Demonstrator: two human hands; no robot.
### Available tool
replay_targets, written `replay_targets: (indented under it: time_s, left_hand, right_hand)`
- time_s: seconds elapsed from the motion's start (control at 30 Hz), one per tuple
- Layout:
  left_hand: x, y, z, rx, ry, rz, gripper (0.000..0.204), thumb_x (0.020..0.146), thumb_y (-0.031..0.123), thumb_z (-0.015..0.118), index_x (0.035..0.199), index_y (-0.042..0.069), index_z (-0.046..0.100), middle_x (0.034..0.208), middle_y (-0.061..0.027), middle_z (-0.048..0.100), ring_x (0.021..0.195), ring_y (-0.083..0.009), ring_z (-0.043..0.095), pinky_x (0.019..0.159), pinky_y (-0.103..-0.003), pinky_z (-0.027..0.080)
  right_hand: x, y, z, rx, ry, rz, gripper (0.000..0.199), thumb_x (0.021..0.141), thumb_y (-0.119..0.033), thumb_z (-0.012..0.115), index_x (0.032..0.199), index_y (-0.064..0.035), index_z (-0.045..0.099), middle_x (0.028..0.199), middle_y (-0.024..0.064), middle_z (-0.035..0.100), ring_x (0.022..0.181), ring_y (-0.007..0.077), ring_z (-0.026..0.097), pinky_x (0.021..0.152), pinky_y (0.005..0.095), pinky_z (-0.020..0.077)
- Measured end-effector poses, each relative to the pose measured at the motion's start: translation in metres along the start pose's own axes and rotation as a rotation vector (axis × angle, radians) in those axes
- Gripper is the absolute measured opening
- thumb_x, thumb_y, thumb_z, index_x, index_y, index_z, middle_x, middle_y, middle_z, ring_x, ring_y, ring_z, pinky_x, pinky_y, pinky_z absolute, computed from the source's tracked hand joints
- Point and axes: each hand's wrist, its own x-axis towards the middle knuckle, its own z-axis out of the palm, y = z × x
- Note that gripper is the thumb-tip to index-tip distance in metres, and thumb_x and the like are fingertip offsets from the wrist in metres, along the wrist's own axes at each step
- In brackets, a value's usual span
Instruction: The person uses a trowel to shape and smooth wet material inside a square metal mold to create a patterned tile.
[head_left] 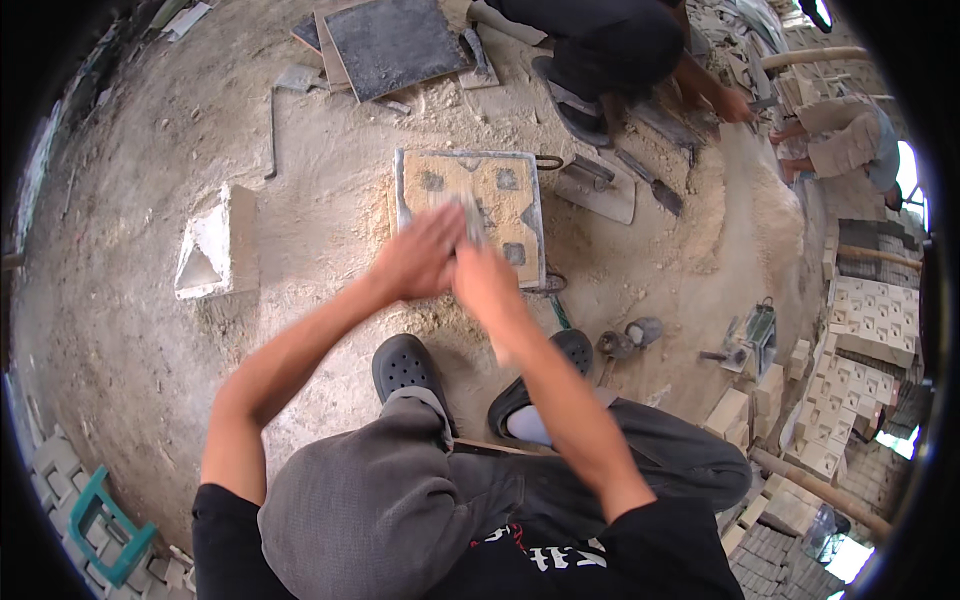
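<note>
clearly both hands work together over a square metal mould (470, 205) that lies flat on the sandy ground right in front of the person's feet, where a squatting body can reach it without leaning. the left hand (420, 255) and the right hand (487, 283) meet above the near edge of the mould, both blurred, and between them sits a small greyish thing (470, 222); whether the fingers are closed on it or pressed flat against each other cannot be told through the blur. the mould holds tan fill with several small grey squares showing in it, and it rests level, probably so the fill stays even. two black clogs (405, 368) are planted just short of it, knees spread to make room for the forearms. a flat trowel (598, 188) lies just beside the mould's right edge, within easy reach, and a pale block with a triangular hollow (215, 250) stands well apart on the left. farther back a dark slab (392, 42) lies on the ground, and another person (610, 50) crouches beyond it near a heap of sand.
</note>
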Motion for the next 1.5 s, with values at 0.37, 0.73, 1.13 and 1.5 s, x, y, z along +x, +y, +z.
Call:
replay_targets:
  time_s: [0.37, 0.73, 1.13, 1.5]
  left_hand:
    - [0.007, -0.013, -0.046, 0.092, 0.129, -0.066, 0.070, 0.097, 0.038, 0.040, 0.150, -0.007, 0.034, 0.159, -0.0235, 0.030, 0.151, -0.0320, 0.024, 0.125, -0.043, 0.016]
    - [-0.087, 0.106, 0.015, -0.111, 0.035, 0.016, 0.075, 0.094, 0.042, 0.042, 0.146, -0.012, 0.038, 0.155, -0.0285, 0.035, 0.148, -0.0379, 0.028, 0.124, -0.045, 0.019]
    - [-0.097, 0.064, 0.018, 0.022, -0.003, -0.159, 0.073, 0.095, 0.036, 0.043, 0.147, -0.014, 0.032, 0.158, -0.0310, 0.026, 0.151, -0.0399, 0.021, 0.125, -0.045, 0.013]
    - [-0.076, 0.057, -0.017, -0.354, 0.311, -0.137, 0.058, 0.092, 0.018, 0.062, 0.144, -0.002, 0.044, 0.153, -0.0246, 0.039, 0.144, -0.0383, 0.037, 0.120, -0.046, 0.030]
  right_hand:
    - [0.009, -0.036, -0.048, -0.014, 0.098, -0.090, 0.024, 0.091, -0.012, 0.055, 0.108, 0.0017, 0.065, 0.090, 0.0280, 0.069, 0.084, 0.0451, 0.069, 0.074, 0.0530, 0.0562]
    - [-0.124, 0.007, 0.006, -0.167, -0.225, 0.045, 0.058, 0.088, -0.017, 0.057, 0.145, -0.0068, 0.046, 0.084, 0.0255, 0.068, 0.080, 0.0447, 0.068, 0.073, 0.0548, 0.0552]
    - [-0.064, -0.006, 0.031, -0.211, -0.070, -0.259, 0.039, 0.092, -0.011, 0.052, 0.129, -0.0002, 0.056, 0.080, 0.0220, 0.070, 0.076, 0.0384, 0.071, 0.066, 0.0498, 0.0575]
    - [-0.108, 0.038, -0.023, -0.283, 0.005, -0.054, 0.056, 0.086, -0.008, 0.056, 0.142, -0.0113, 0.052, 0.083, 0.0230, 0.069, 0.076, 0.0406, 0.071, 0.065, 0.0506, 0.0560]
